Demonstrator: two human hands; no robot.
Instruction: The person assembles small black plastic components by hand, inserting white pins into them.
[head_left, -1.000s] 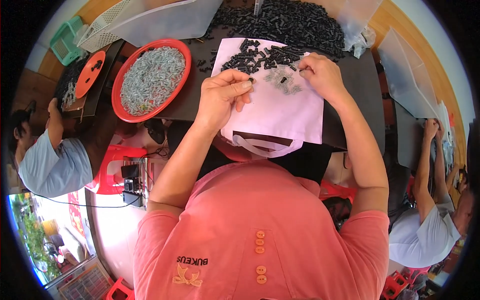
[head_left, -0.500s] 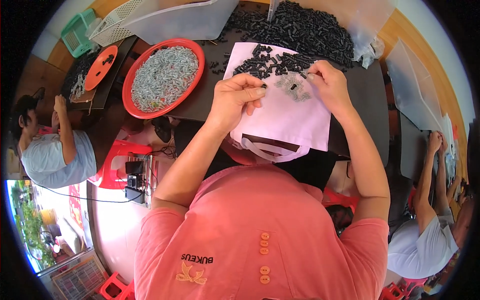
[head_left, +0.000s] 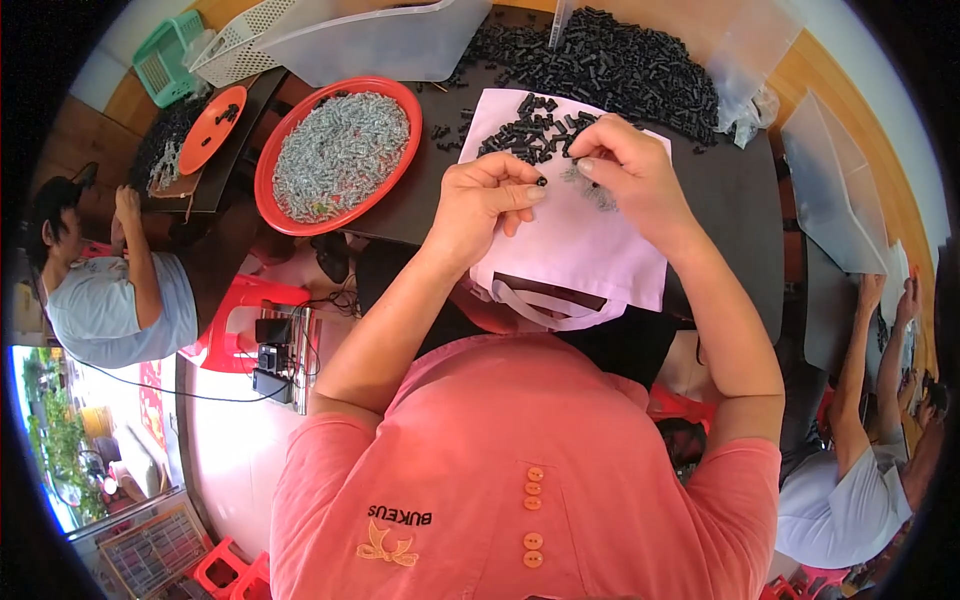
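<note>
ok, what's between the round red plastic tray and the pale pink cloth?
Head view: a strip of dark tabletop with a few small loose black pieces on it; lower down, the left hand hides part of the edge of the cloth.

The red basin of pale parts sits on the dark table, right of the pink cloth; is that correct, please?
Not quite: the head view shows the red basin of pale parts on the dark table, left of the pink cloth.

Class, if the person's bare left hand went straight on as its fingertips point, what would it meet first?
Most likely the bare right hand; depth is unclear, so lower it might first reach the small translucent pieces on the pale pink fabric.
</note>
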